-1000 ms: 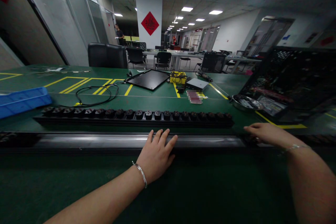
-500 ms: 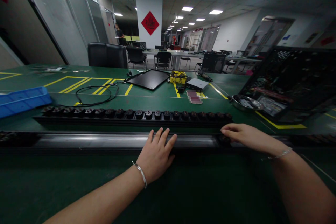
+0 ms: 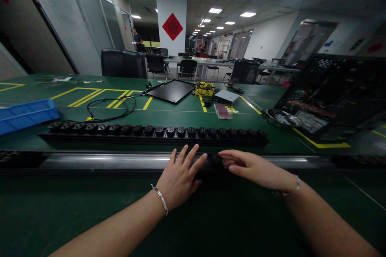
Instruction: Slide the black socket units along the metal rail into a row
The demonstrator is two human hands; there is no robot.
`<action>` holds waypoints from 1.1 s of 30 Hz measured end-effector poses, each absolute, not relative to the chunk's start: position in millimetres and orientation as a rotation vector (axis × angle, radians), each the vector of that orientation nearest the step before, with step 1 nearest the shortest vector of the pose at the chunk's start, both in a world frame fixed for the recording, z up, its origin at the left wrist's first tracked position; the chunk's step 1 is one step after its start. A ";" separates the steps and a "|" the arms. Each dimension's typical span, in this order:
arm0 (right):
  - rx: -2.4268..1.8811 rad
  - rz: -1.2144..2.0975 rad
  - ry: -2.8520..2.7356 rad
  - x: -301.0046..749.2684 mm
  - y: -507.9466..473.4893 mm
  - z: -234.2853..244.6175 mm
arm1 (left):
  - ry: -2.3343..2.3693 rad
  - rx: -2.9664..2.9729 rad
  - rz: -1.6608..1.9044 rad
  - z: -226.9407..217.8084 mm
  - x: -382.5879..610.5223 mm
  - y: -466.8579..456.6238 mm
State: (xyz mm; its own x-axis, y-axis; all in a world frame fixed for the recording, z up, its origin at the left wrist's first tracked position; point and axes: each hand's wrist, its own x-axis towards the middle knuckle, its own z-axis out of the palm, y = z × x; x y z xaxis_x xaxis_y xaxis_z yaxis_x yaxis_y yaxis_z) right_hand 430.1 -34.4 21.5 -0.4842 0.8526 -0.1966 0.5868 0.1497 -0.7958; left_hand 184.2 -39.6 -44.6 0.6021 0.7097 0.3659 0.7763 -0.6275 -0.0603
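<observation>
My left hand point(image 3: 180, 177) lies flat with spread fingers on a long shiny metal rail point(image 3: 105, 161) that runs across the green bench. My right hand point(image 3: 252, 167) reaches in from the right, its fingertips closed round a small black part point(image 3: 216, 158) on the rail, just right of my left fingers. Behind the rail lies a long black strip point(image 3: 150, 132) with a row of round black sockets along its top. Both wrists wear thin silver bracelets.
A blue bin point(image 3: 25, 115) sits at the left, a looped black cable point(image 3: 111, 108) behind the strip. Further back are a black panel point(image 3: 170, 90), a grey box point(image 3: 226, 96) and a metal bowl point(image 3: 282, 118). A black crate point(image 3: 337, 92) stands at the right.
My right hand has slid left along the rail, bringing the small black part from the right end up close to my left hand. The left hand has stayed put.
</observation>
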 end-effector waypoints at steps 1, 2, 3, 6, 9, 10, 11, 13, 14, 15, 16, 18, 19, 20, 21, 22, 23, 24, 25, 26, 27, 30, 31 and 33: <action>-1.338 1.264 -2.142 423.8 -35.8 18.2 | -1.223 -2.614 -0.463 -45.0 184.0 -39.6; -1.281 1.255 -2.163 418.3 -37.2 14.8 | -1.217 -2.612 -0.470 -45.3 183.7 -39.6; -1.222 1.227 -2.192 413.8 -38.3 11.6 | -1.211 -2.611 -0.476 -45.5 183.5 -39.6; -1.097 1.022 -2.293 407.2 -39.7 3.3 | -1.190 -2.616 -0.484 -45.3 182.7 -39.6; -1.079 0.652 -2.372 408.1 -37.9 -3.2 | -1.172 -2.623 -0.469 -44.4 182.1 -39.8; -1.078 0.530 -2.386 408.8 -36.9 -5.3 | -1.169 -2.623 -0.465 -44.0 182.0 -39.7; -1.080 0.428 -2.393 409.4 -35.8 -7.4 | -1.167 -2.621 -0.462 -43.8 181.9 -39.7; -1.102 0.298 -2.405 409.5 -33.9 -11.5 | -1.157 -2.621 -0.455 -43.3 181.9 -39.6; -1.123 0.263 -2.411 409.1 -33.3 -13.2 | -1.149 -2.625 -0.447 -43.1 181.9 -39.5; -1.145 0.247 -2.415 408.5 -32.9 -14.7 | -1.141 -2.628 -0.437 -43.0 181.9 -39.5; -1.161 0.241 -2.416 407.9 -32.6 -15.9 | -1.131 -2.631 -0.429 -42.9 181.9 -39.4; -1.179 0.248 -2.417 406.9 -32.5 -17.4 | -1.123 -2.627 -0.420 -42.8 182.0 -39.4; -1.183 0.248 -2.418 406.6 -32.5 -17.8 | -1.124 -2.622 -0.421 -42.8 182.0 -39.4; -1.186 0.242 -2.421 406.4 -32.6 -17.9 | -1.126 -2.617 -0.424 -42.8 182.0 -39.4; -1.187 0.232 -2.426 406.3 -32.6 -17.8 | -1.127 -2.615 -0.430 -42.8 182.0 -39.4; -1.188 0.224 -2.433 406.2 -32.6 -17.7 | -1.129 -2.615 -0.434 -42.8 182.0 -39.4; -1.189 0.217 -2.441 406.2 -32.6 -17.5 | -1.128 -2.617 -0.436 -42.7 182.0 -39.4; -1.188 0.213 -2.449 406.2 -32.5 -17.4 | -1.128 -2.621 -0.437 -42.5 182.0 -39.4; -1.187 0.210 -2.454 406.3 -32.4 -17.4 | -1.130 -2.624 -0.436 -42.4 182.0 -39.5; -1.185 0.208 -2.457 406.5 -32.3 -17.5 | -1.136 -2.626 -0.437 -42.2 182.1 -39.6; -1.182 0.207 -2.459 406.7 -32.1 -17.8 | -1.142 -2.625 -0.439 -42.1 182.2 -39.7; -1.167 0.196 -2.457 407.3 -31.7 -19.1 | -1.153 -2.624 -0.463 -41.7 182.3 -40.3; -1.162 0.191 -2.458 407.4 -31.6 -19.4 | -1.151 -2.626 -0.473 -41.6 182.2 -40.4; -1.157 0.181 -2.458 407.4 -31.8 -19.6 | -1.142 -2.635 -0.489 -41.1 181.8 -40.7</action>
State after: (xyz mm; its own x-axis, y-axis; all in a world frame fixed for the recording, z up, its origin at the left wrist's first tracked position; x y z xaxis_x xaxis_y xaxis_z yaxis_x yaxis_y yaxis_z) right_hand 407.4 -31.8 -19.6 -0.5678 0.7611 0.3136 0.7070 0.6460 -0.2877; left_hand 181.8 -40.7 -41.1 0.6409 0.6621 0.3884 0.7380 -0.6707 -0.0743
